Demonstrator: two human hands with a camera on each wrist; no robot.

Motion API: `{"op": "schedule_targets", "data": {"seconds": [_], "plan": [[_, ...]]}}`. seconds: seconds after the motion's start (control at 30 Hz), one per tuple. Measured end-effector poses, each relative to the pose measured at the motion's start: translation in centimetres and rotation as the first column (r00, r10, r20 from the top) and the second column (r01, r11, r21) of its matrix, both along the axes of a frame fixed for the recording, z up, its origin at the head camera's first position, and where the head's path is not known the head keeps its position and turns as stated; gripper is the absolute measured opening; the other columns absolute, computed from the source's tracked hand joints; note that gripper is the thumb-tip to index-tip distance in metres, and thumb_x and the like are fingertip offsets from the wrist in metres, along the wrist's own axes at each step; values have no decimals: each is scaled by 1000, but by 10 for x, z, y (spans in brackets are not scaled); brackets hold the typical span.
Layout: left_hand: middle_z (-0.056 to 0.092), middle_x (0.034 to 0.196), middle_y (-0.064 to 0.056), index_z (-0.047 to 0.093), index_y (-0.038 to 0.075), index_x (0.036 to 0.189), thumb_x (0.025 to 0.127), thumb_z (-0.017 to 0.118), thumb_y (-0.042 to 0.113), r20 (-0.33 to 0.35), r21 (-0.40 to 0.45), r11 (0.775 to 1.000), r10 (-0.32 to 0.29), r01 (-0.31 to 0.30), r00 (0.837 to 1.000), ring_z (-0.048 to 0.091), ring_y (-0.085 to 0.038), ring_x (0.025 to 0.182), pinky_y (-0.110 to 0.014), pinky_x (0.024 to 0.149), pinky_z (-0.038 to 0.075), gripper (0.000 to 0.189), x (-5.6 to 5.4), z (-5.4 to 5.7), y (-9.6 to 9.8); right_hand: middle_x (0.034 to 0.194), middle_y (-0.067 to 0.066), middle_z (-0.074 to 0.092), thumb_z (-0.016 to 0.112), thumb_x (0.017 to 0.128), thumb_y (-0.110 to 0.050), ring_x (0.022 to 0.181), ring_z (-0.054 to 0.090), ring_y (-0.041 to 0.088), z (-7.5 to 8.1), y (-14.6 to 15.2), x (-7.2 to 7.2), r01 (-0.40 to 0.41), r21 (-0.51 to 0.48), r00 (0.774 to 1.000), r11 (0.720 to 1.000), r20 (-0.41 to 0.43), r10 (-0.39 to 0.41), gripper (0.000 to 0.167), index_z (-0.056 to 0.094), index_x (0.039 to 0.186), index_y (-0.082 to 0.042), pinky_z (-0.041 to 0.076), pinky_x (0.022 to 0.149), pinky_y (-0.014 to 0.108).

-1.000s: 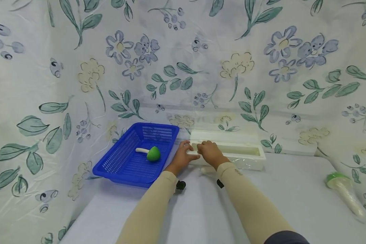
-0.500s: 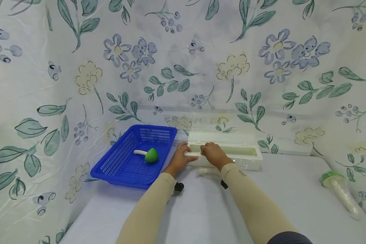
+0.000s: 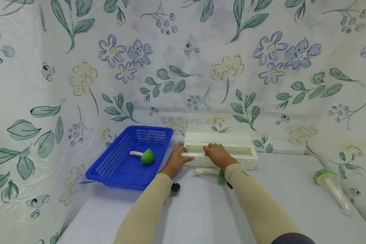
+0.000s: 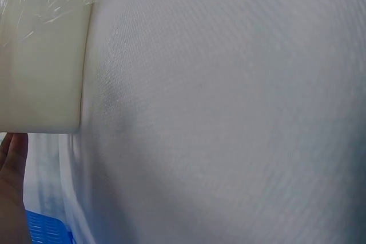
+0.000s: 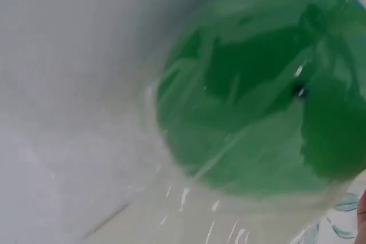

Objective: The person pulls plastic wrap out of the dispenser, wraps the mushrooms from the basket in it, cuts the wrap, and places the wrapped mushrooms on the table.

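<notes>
- Left hand now: its grip is clamped on the left end of the long white box, thumb along the front, fingertips against the end.
- Over to the right hand, fingers curled at the front rim, over the box's opening; whether that grip pinches anything, I can't tell.
- And the box itself sits at the back of the counter, lid tipped back behind it, clear plastic film glinting on its surface.
- Just in front of it lies a plastic-wrapped green-capped toy, partly hidden by the beige right sleeve; that green cap looms large from the right wrist.
- Out left, a blue plastic basket, and inside, a second green-capped toy, lying on its side.
- Far right, well apart, another wrapped toy, green cap toward the floral backdrop!
</notes>
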State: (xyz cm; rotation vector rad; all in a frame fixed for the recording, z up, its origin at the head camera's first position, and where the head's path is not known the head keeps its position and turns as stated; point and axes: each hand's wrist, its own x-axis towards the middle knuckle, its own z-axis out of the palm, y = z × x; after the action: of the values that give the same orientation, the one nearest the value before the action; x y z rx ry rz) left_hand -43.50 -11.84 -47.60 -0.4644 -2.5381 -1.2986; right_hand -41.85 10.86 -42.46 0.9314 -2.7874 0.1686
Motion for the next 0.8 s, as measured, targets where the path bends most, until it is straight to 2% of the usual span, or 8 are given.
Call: {"op": "schedule_targets", "data": {"seconds": [0.13, 0.37, 0.57, 0.8], "plan": [[38, 143, -18, 53, 7, 86, 77, 84, 20, 4, 12, 1000, 3, -3, 1000, 37, -41, 131, -49, 104, 34, 35, 0, 0, 1, 88, -2, 52, 58, 99, -19, 84, 53, 20, 1, 12, 1, 6, 49, 1000, 999, -3, -6, 9, 50, 98, -16, 41, 81, 41], [37, 144, -17, 53, 7, 86, 77, 84, 18, 15, 25, 1000, 9, -10, 1000, 36, -41, 132, -49, 104, 34, 34, 1, 0, 1, 91, 0, 53, 58, 99, -19, 87, 54, 21, 0, 39, 3, 19, 70, 1000, 997, -2, -19, 8, 51, 101, -15, 41, 82, 42], [37, 144, -17, 52, 7, 87, 77, 84, 18, 11, 30, 1000, -2, 2, 1000, 36, -40, 132, -48, 105, 33, 34, 0, -2, 1, 96, 1, 56, 58, 98, -19, 94, 57, 23, -1, 70, 7, 43, 56, 999, 997, 5, -43, 7, 52, 100, -15, 42, 86, 43], [37, 144, -16, 54, 5, 89, 77, 84, 17, 21, 38, 999, 4, -5, 1000, 35, -40, 132, -48, 106, 32, 34, -1, -3, 2, 95, -1, 56, 59, 98, -18, 89, 57, 22, -1, 111, 15, 69, 58, 998, 996, -13, -69, 7, 53, 98, -16, 45, 81, 41]]}}
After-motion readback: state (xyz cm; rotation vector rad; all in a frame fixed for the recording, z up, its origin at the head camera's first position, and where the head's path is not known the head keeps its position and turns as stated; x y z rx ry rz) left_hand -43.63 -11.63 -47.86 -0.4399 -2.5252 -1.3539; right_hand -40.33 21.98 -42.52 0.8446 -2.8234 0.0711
